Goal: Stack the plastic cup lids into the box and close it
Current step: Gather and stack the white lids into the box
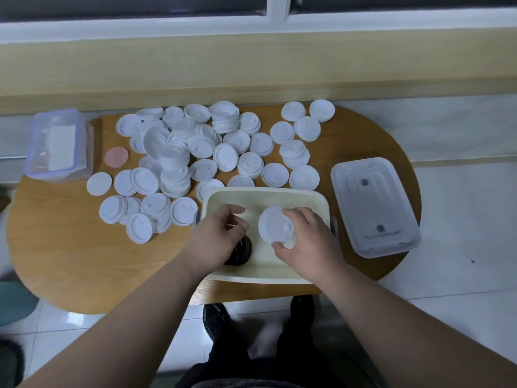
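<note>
- A white lid (275, 226) is held over the open cream box (265, 192), above its right half, tilted a little with its top face toward the camera.
- The right hand (310, 242) grips it by the rim. The fingers (296, 215) curl over the far right edge and the thumb (279, 250) presses the near edge, so the lid sits between them, left of the palm.
- Whether the lid touches the bottom of the box cannot be told.
- The left hand (221, 236) hovers over the box's left half, fingers loosely curled and thumb apart, with nothing showing between them. The held lid is just right of its fingertips, not touching.
- A black round object (240, 253) lies in the near left part of the box, partly hidden under the left hand.
- The box stands at the near edge of the wooden tabletop (70, 247).
- Loose lids (201, 147), all white, are spread behind and to the left of the box, some single, some in short stacks, several overlapping.
- The box cover (375, 205), translucent grey, lies flat just right of the box, its near right corner reaching past the tabletop's edge.
- A clear container (58, 147) with a bluish rim sits at the far left, with a pink disc (117, 156) beside it.
- Below the tabletop are dark shoes (216, 317) on a white tiled floor (461, 247).
</note>
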